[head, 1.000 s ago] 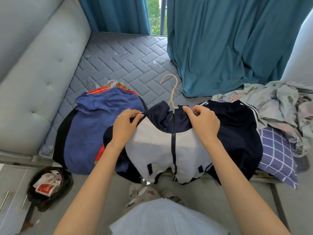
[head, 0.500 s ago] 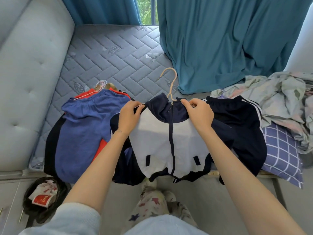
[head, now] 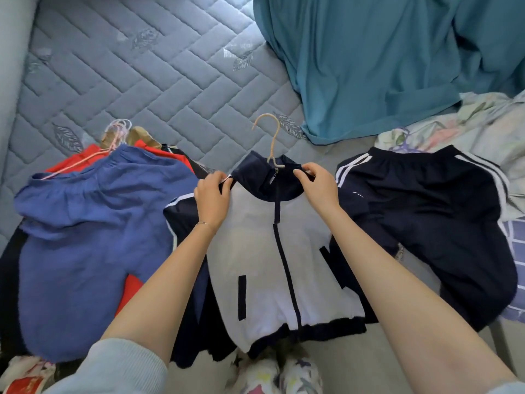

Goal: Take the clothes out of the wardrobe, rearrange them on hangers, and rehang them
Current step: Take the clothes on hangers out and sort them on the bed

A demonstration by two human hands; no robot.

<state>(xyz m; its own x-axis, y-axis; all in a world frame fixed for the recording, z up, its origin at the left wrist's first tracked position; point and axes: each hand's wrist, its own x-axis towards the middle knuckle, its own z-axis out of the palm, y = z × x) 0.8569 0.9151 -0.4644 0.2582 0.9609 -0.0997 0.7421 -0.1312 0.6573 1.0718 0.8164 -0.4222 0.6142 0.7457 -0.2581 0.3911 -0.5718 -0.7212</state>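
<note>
Both the left hand point(head: 212, 201) and right hand point(head: 317, 185) pinch the jacket point(head: 272, 265) shoulders, fingers clamped on fabric

Clothes on a quilted grey mattress point(head: 142, 66)
A white-and-navy zip jacket point(head: 255, 265) lies centre, blue shorts point(head: 85, 237) left, navy striped shorts point(head: 426, 223) right.

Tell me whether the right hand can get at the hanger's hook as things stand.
Probably yes: the hook sticks bare out of the jacket collar just beyond the right hand, nothing over it; the hand must first release the collar.
</note>
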